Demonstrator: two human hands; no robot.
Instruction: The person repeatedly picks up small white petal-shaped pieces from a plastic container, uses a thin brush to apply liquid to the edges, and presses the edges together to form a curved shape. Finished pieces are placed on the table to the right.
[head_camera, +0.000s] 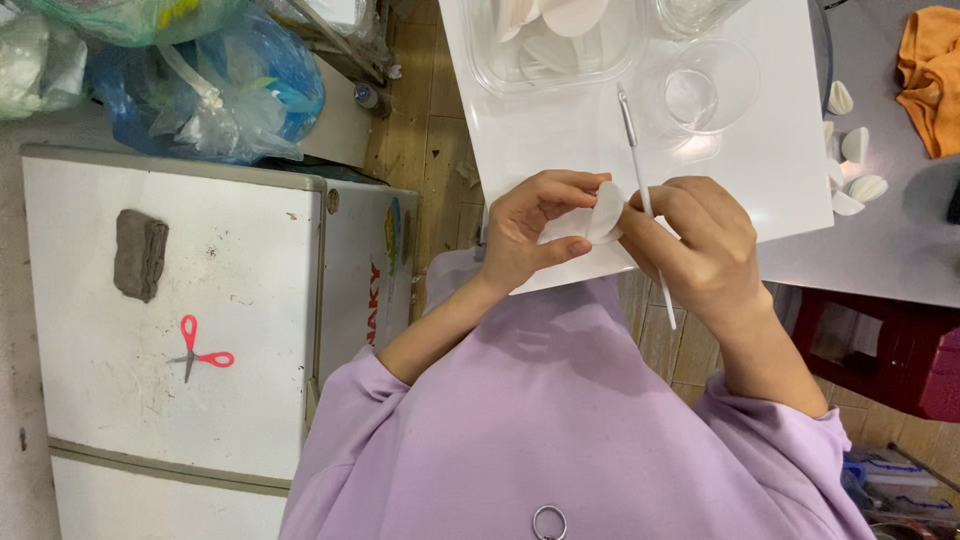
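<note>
A: What's she got in her hands rn?

B: Left hand (528, 232) pinches a thin white round wrapper disc (605, 210), thumb under, fingers curled over its edge. It's held up just above the near edge of the white rectangular board (760, 170), between both hands.

A: And the right?

B: Right hand (700, 245) is closed round a slim white stick w/ a metal tip (640, 180), held like a pen, fingers tight. Stick runs up past the disc, touching or v. close, can't tell which.

A: Other stuff on the board?

B: Clear plastic tub w/ more white discs (550, 40) at the far side, a small clear glass bowl (708, 88) beside it. Off the board's right edge, a few folded white pieces (852, 165) on the grey table (900, 250), plus an orange cloth (930, 70) in the corner.

A: Left of her?

B: White cabinet top (170, 320) w/ red-handled scissors (200, 352) and a grey clay lump (140, 255), well apart from the hands. Blue plastic bag (240, 90) behind it. Lilac sleeves (560, 430) on both arms.
</note>
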